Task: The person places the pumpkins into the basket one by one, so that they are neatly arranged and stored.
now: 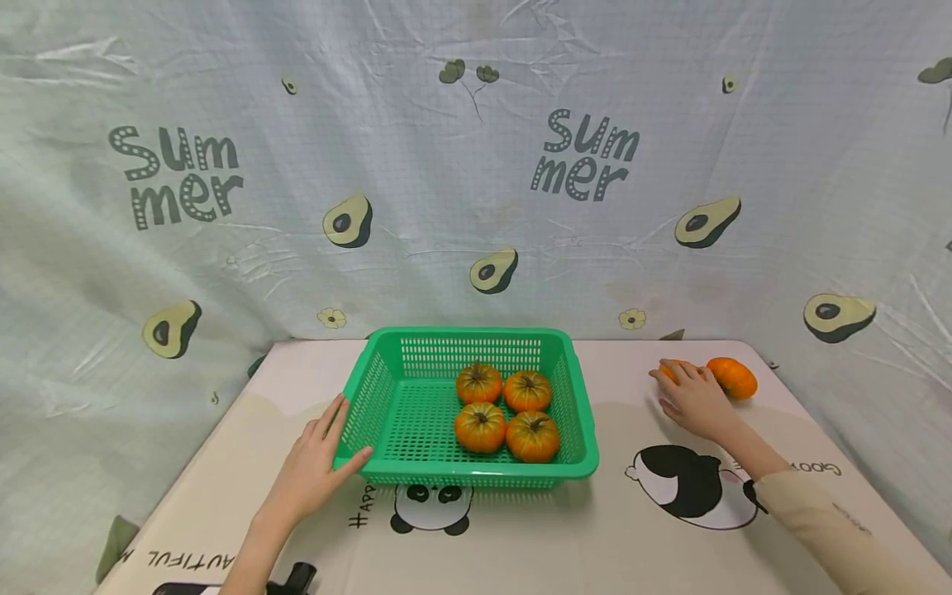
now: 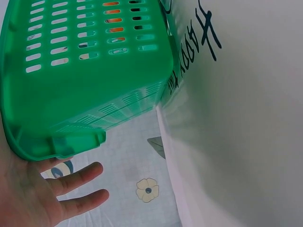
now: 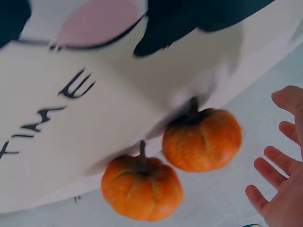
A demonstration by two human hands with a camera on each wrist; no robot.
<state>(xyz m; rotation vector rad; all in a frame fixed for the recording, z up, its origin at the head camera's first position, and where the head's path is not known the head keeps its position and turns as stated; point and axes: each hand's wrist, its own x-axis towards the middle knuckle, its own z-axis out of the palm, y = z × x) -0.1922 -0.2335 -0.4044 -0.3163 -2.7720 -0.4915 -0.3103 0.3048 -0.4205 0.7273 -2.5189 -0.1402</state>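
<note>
A green plastic basket (image 1: 476, 469) with slotted sides stands on the table. Inside, on its right half, sit several small orange pumpkins (image 1: 480, 427). My left hand (image 1: 308, 467) touches the basket's left rim near the front corner, its fingers extended; the left wrist view shows the fingers (image 2: 80, 179) straight beside the basket's wall (image 2: 90, 85). At the table's far right, my right hand (image 1: 695, 401) hovers over one pumpkin (image 1: 672, 372), partly covering it. Another pumpkin (image 1: 732, 378) lies beside it. In the right wrist view, the fingers are spread, apart from both pumpkins (image 3: 202, 142).
The pale tablecloth (image 1: 617, 529) carries panda drawings and lettering. Behind and along both sides hangs a cloth curtain (image 1: 416, 165) with avocado prints. A dark printed shape shows at the front left edge.
</note>
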